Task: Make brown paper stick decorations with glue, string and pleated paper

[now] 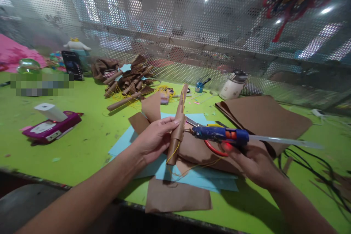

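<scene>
Evidently to steady it, the left hand (153,139) closes around a brown paper roll (177,128), held nearly upright. Just right of the roll, the right hand (253,162) grips a blue glue gun (222,135), its nozzle aimed at the roll's side. Blue sheets (197,179) lie beneath the roll.

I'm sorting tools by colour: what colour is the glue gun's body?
Blue with an orange patch: glue gun, head view.

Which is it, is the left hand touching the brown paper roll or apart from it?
Touching. The head view shows the left hand gripping the brown paper roll, with fingertips pressed on its side and no gap.
</scene>
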`<action>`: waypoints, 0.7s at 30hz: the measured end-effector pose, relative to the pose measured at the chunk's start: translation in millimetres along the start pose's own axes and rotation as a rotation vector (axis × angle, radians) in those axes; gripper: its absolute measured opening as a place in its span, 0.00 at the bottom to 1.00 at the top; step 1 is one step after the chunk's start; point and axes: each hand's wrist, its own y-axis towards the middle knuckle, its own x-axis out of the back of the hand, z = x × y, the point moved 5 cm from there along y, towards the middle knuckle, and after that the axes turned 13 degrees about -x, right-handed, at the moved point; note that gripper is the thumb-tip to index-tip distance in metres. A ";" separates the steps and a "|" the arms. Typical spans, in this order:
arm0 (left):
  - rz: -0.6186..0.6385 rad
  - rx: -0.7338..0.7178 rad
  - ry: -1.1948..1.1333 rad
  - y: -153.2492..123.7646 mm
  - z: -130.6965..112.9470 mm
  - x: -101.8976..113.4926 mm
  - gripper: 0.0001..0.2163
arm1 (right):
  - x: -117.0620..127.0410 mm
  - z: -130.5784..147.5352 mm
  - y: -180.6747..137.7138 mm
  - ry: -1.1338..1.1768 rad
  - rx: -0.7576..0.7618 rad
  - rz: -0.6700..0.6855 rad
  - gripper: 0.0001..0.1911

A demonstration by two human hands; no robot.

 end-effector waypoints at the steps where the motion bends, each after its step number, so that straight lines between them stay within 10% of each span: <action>1: 0.006 0.007 -0.002 -0.3 0.4 -0.7 0.06 | 0.0 0.4 0.7 -0.007 -0.005 -0.018 0.13; 21: -0.011 0.034 -0.027 -0.8 -0.2 -1.7 0.05 | -6.1 0.0 -4.2 0.048 -0.012 0.201 0.10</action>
